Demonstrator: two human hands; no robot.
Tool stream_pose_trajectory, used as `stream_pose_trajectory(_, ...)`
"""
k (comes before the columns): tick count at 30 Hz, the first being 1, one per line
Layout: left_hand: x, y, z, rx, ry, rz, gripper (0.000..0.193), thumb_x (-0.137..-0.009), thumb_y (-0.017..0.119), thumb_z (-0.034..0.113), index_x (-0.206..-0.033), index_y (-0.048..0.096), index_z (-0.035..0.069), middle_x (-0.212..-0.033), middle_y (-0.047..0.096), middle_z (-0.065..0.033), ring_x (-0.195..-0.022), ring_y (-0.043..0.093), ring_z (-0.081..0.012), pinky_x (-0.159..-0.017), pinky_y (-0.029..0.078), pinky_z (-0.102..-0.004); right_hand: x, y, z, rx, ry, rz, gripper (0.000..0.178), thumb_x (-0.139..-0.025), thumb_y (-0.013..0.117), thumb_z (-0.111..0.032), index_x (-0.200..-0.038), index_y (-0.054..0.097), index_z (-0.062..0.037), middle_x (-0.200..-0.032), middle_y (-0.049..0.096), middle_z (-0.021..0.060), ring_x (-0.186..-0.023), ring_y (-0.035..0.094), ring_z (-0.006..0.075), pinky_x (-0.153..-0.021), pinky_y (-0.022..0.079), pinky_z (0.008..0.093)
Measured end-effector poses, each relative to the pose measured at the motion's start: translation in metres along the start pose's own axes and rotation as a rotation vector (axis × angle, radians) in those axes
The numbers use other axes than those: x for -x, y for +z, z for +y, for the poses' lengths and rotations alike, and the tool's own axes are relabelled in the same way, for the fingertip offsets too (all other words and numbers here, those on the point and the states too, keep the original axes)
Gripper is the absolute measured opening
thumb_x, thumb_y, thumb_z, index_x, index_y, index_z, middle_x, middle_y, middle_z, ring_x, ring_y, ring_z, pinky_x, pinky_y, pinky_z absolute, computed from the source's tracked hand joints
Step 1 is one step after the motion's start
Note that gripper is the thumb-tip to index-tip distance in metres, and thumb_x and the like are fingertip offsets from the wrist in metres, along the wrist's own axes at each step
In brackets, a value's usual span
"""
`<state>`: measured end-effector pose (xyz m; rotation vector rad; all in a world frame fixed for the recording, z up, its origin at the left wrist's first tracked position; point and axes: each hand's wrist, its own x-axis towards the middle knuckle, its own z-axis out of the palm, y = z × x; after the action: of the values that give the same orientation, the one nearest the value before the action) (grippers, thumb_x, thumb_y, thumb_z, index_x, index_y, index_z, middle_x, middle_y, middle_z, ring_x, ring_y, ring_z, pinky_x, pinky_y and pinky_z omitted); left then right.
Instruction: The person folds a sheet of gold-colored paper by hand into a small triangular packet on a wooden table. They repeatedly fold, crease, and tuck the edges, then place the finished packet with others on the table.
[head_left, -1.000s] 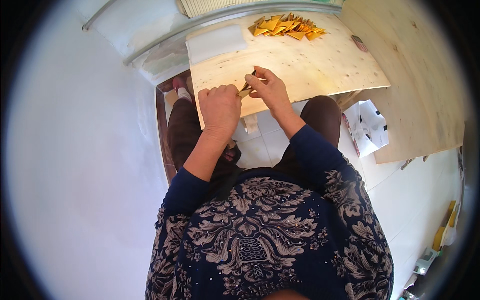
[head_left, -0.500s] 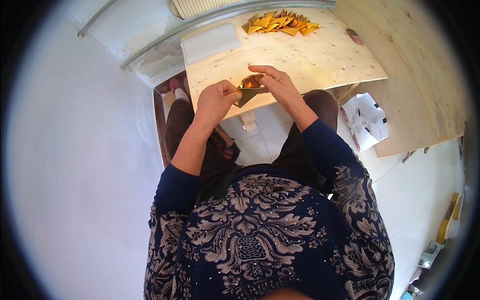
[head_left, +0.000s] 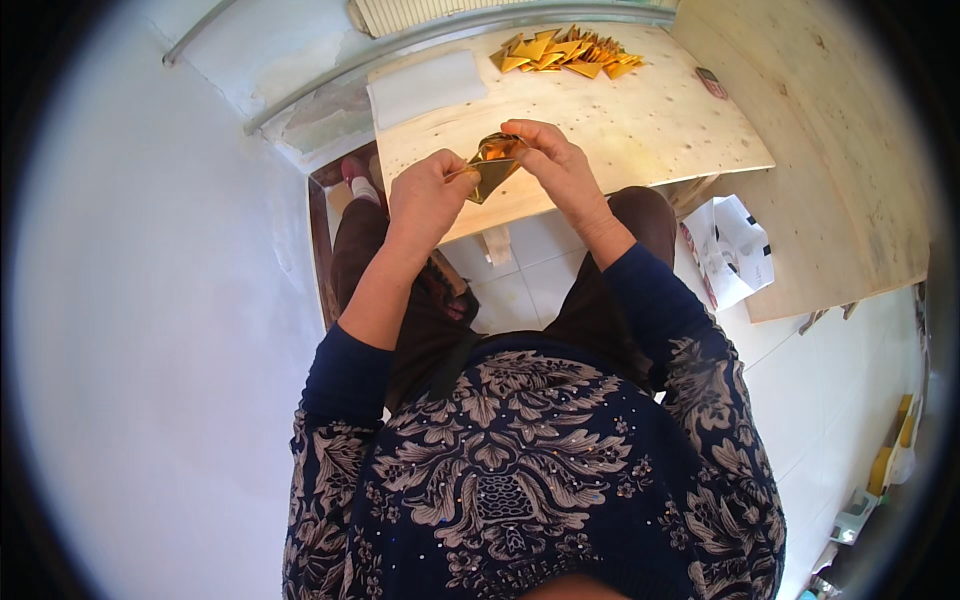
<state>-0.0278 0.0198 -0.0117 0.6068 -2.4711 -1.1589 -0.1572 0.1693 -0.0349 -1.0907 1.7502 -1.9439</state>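
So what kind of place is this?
Probably a plain room, maybe at home or in a small workshop; I can't tell which. There's a wooden table with a pile of folded gold pieces on it, a tiled floor, and a wall with worn paint.

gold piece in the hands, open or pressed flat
Open: the gold piece gapes at its upper edge, showing its shiny inside, while the left hand and right hand hold its sides.

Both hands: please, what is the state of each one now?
Left hand: closed, pinching the left side of the shiny gold piece.
Right hand: fingers bent, holding its right side.
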Motion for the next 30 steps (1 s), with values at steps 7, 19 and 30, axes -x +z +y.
stream_pose_trajectory(7, 0.006, -0.007, 0.023, -0.511, 0.086, 0.044, 0.03, -0.081, 0.066, 0.039, -0.091, 0.071, 0.011, -0.074, 0.07, -0.01, -0.074, 0.068, -0.0295, -0.076, 0.048, -0.0388, 0.003, 0.012, -0.016, 0.217, -0.015, -0.045, 0.036, -0.089, 0.063, -0.016, -0.124, 0.064, -0.0087, -0.128, 0.052, 0.0065, -0.107, 0.056, 0.0136, -0.088, 0.049, 0.0289)
stream_pose_trajectory(19, -0.015, -0.006, -0.008, 0.519, -0.075, -0.127, 0.034, -0.077, 0.071, 0.018, -0.105, 0.069, -0.002, -0.089, 0.071, -0.0135, -0.078, 0.068, -0.021, -0.071, 0.052, -0.0318, 0.007, 0.022, -0.027, -0.208, 0.199, 0.087, 0.046, -0.091, 0.068, -0.031, -0.126, 0.06, -0.0029, -0.118, 0.06, 0.005, -0.1, 0.059, 0.0122, -0.084, 0.047, 0.0257)
stream_pose_trajectory(30, -0.001, -0.009, 0.0, 0.815, -0.056, -0.017, 0.026, -0.081, 0.069, 0.01, -0.105, 0.068, 0.0, -0.094, 0.068, -0.0041, -0.085, 0.062, -0.0114, -0.076, 0.048, -0.0242, 0.02, 0.03, -0.016, -0.178, 0.366, -0.156, 0.021, -0.09, 0.071, -0.024, -0.09, 0.067, -0.0034, -0.078, 0.063, -0.0022, -0.069, 0.056, 0.0053, -0.065, 0.047, 0.02)
